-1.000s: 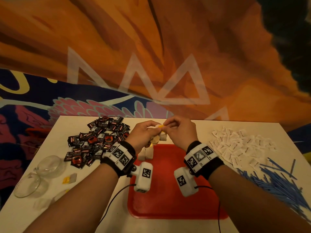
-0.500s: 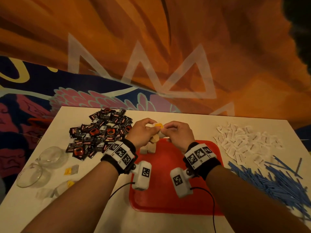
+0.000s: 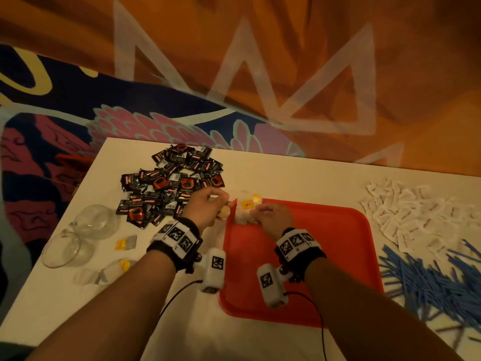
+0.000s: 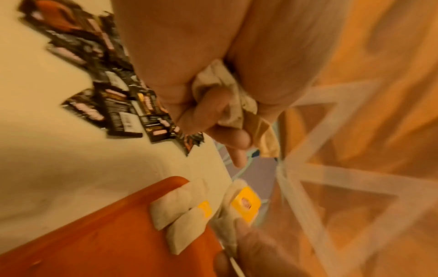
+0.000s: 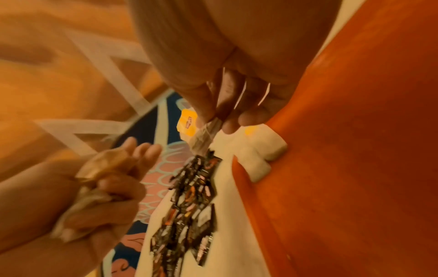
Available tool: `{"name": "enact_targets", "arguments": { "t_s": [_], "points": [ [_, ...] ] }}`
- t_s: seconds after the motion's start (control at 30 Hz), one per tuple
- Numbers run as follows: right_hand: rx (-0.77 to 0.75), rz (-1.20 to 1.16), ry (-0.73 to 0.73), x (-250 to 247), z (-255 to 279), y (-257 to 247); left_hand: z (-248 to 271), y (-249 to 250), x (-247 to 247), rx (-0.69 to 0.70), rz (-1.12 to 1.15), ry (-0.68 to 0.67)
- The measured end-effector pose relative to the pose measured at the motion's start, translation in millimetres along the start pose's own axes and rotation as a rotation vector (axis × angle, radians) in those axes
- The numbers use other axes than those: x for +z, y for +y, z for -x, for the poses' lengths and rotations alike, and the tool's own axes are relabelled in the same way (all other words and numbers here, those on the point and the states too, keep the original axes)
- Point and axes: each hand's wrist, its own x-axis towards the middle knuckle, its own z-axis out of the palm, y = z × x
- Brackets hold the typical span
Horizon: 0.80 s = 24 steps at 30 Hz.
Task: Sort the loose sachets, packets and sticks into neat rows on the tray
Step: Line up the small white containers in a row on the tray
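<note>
The red tray [image 3: 325, 256] lies in the middle of the white table. Two pale tea bags [image 4: 180, 209] lie side by side on its far left corner [image 5: 258, 150]. My right hand [image 3: 256, 212] pinches a third tea bag [image 5: 203, 138] with a yellow tag [image 4: 245, 203], held just beyond those two at the tray's edge. My left hand [image 3: 221, 204] hovers just left of the tray, fingers curled round crumpled pale wrappers [image 4: 227, 97]. In the right wrist view the wrappers [image 5: 99, 168] bulge out of that fist.
A heap of black packets [image 3: 171, 183] lies at the back left, white sachets [image 3: 416, 212] at the back right, blue sticks [image 3: 429, 277] at the right edge. Glass bowls [image 3: 78, 235] and loose yellow-tagged bags [image 3: 125, 242] sit at the left.
My hands, joined over a yellow-tagged bag before, have parted. The right hand has come down with the bag to the tray's far left corner; the left has drawn off to the left with the wrappers.
</note>
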Motion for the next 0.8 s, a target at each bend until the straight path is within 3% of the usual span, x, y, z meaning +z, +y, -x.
{"name": "enact_targets", "arguments": {
  "t_s": [0.23,0.57,0.8],
  "points": [
    [0.220,0.250,-0.067,47,-22,38,-5,-43,-25,-0.168,0.129,-0.007],
    [0.326,0.204,0.092,75,-32,42,-14,-63,-46,-0.213,0.158,0.013],
    [0.376,0.218,0.110,79,-35,46,-18,-67,-48,-0.228,0.171,0.006]
  ]
}}
